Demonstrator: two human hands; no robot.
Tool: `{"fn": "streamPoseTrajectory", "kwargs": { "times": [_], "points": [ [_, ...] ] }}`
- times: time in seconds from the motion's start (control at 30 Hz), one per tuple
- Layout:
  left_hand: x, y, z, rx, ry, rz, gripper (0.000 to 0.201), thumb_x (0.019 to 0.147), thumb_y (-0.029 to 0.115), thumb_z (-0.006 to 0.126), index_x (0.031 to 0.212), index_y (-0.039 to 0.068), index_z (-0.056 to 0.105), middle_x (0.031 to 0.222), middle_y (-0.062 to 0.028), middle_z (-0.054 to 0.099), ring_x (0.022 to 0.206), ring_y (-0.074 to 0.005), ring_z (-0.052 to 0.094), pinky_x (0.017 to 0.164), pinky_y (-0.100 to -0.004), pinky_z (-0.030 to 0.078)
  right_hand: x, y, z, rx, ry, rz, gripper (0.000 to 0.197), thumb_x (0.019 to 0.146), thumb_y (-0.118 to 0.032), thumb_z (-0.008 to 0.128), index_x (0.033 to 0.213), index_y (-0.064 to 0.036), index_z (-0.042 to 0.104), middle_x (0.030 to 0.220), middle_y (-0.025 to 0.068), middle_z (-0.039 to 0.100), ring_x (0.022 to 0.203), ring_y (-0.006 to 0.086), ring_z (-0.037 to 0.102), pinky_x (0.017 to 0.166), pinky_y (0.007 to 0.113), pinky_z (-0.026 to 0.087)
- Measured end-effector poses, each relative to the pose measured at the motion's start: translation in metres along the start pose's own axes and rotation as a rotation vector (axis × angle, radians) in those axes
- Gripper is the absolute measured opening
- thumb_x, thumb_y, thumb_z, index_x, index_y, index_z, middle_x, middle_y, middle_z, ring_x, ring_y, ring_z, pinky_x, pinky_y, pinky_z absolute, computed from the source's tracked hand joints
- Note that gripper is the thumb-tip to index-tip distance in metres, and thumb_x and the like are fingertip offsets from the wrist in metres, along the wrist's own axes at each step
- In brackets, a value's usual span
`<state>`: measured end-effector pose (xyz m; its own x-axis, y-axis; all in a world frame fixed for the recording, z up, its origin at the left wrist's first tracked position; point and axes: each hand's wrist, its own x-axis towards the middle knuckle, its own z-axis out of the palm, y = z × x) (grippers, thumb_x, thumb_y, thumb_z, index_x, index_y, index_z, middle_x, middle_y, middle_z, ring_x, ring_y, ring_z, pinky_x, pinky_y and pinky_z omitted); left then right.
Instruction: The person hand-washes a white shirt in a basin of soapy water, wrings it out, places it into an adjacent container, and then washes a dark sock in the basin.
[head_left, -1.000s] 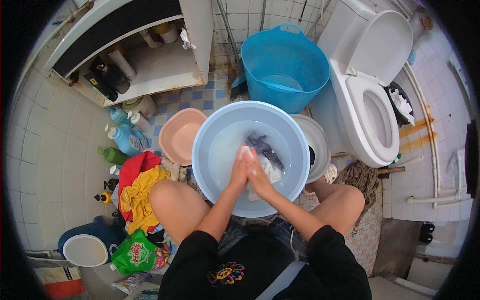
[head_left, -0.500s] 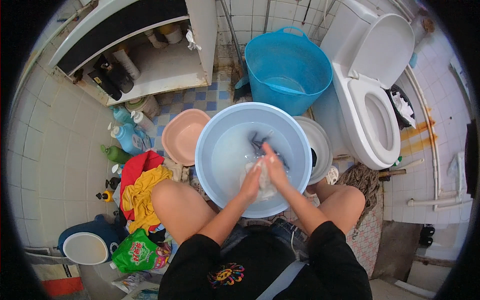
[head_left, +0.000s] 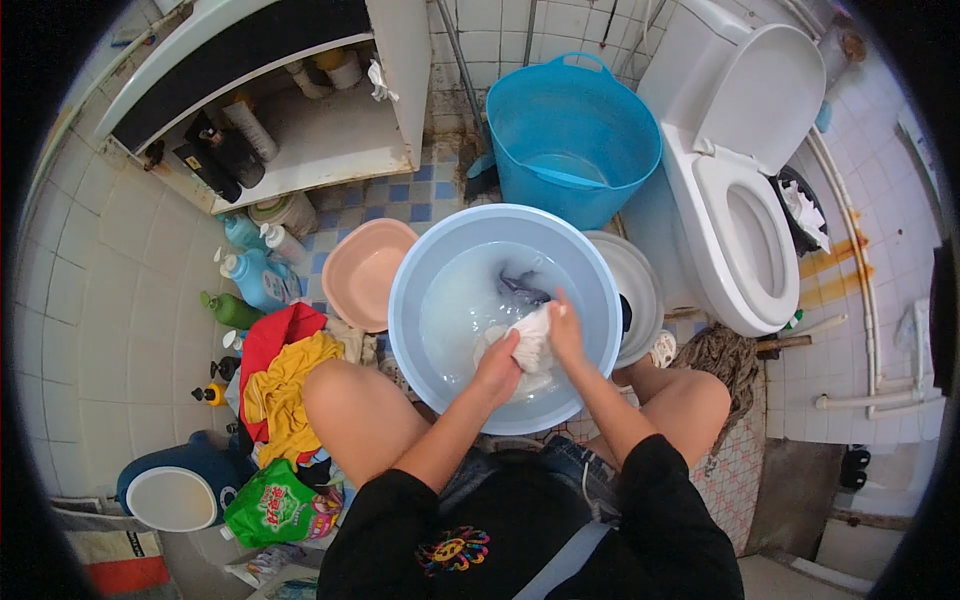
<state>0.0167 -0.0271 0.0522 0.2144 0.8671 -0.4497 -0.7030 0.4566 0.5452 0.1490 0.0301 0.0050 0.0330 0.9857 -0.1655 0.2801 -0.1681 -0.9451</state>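
Between my knees stands a large light-blue basin (head_left: 420, 250) with cloudy water in it. My left hand (head_left: 497, 368) grips the lower left part of a wet white cloth (head_left: 534, 338). On the cloth's right side, my right hand (head_left: 564, 332) is closed on its upper edge. The cloth is bunched between both hands, and its lower part reaches the water. I cannot tell what kind of garment it is. A dark grey cloth (head_left: 522, 284) lies partly under water just beyond my hands.
A pink basin (head_left: 365, 275) sits left of the blue one, a tall blue tub (head_left: 575, 140) behind it. Red and yellow clothes (head_left: 290, 395) lie by my left knee, near several bottles (head_left: 262, 280) and a green detergent bag (head_left: 268, 505). A toilet (head_left: 745, 240) stands at right.
My hands were close together over the white cloth. Now they are farther apart, and the cloth is lifted and bunched between them. The dark cloth shows more plainly.
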Motion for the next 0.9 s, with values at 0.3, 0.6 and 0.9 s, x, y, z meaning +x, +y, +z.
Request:
{"fn": "streamPoseTrajectory", "kwargs": {
  "times": [0.3, 0.6, 0.9],
  "points": [
    [0.013, 0.003, -0.029, 0.008, 0.097, 0.073, 0.039, 0.093, 0.028, 0.032, 0.119, 0.0, 0.042, 0.114, -0.0128, 0.051, 0.105, -0.0222, 0.049, 0.089, -0.0342, 0.04, -0.054, -0.035, 0.046, -0.224, -0.28, -0.527, 0.047, 0.092, -0.026, 0.033, 0.131, -0.0023, 0.03, 0.137, 0.0172, 0.027, 0.13, 0.0311, 0.019, 0.105, 0.035, 0.014],
    [0.019, 0.035, -0.047, 0.837, 0.228, 0.512, 0.044, 0.085, 0.021, 0.051, 0.12, -0.003, 0.04, 0.117, -0.0156, 0.049, 0.11, -0.0238, 0.046, 0.093, -0.0343, 0.036, 0.02, -0.034, -0.022, -0.111, -0.028, -0.203, 0.025, 0.081, -0.021, 0.055, 0.099, -0.0039, 0.058, 0.099, 0.013, 0.059, 0.094, 0.0281, 0.054, 0.083, 0.034, 0.041],
    [0.015, 0.031, -0.057, 1.356, 0.267, 0.716, 0.029, 0.072, 0.01, 0.063, 0.098, 0.002, 0.057, 0.111, -0.0165, 0.052, 0.107, -0.0303, 0.047, 0.093, -0.0359, 0.034, -0.044, -0.05, -0.005, -1.249, -0.575, -0.367, 0.022, 0.068, -0.021, 0.066, 0.089, -0.0122, 0.064, 0.105, 0.0068, 0.055, 0.104, 0.0225, 0.046, 0.076, 0.04, 0.041]
  ]
}}
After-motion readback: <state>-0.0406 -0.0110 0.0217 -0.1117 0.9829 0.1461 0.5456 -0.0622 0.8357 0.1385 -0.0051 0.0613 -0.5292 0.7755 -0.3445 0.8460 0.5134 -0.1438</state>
